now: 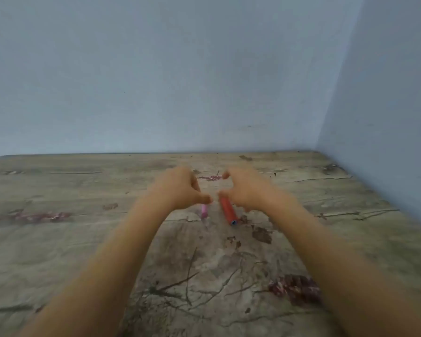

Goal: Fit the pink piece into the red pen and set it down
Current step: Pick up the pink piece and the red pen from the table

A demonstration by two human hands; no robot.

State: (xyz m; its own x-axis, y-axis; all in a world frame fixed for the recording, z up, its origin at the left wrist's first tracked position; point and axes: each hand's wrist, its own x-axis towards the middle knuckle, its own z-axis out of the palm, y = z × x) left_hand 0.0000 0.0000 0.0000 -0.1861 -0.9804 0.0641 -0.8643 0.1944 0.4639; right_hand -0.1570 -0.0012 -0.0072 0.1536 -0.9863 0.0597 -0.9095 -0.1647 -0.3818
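Note:
The pink piece (204,211) is a short pink stick whose far end is hidden under the thumb of my left hand (183,190), which is pinched on it. The red pen (228,210), a thick red barrel with a bluish near end, points toward me just to the right of the pink piece. My right hand (247,192) curls over the pen's far end with thumb and fingers closed on it and the index finger raised. The two parts are a small gap apart, side by side. The blur hides whether they rest on the table or hang just above it.
A worn wood-patterned table (83,239) with dark and reddish stains fills the lower half of the view. A pale blue wall (180,81) stands behind it, and a second wall (387,117) closes the right side at the corner.

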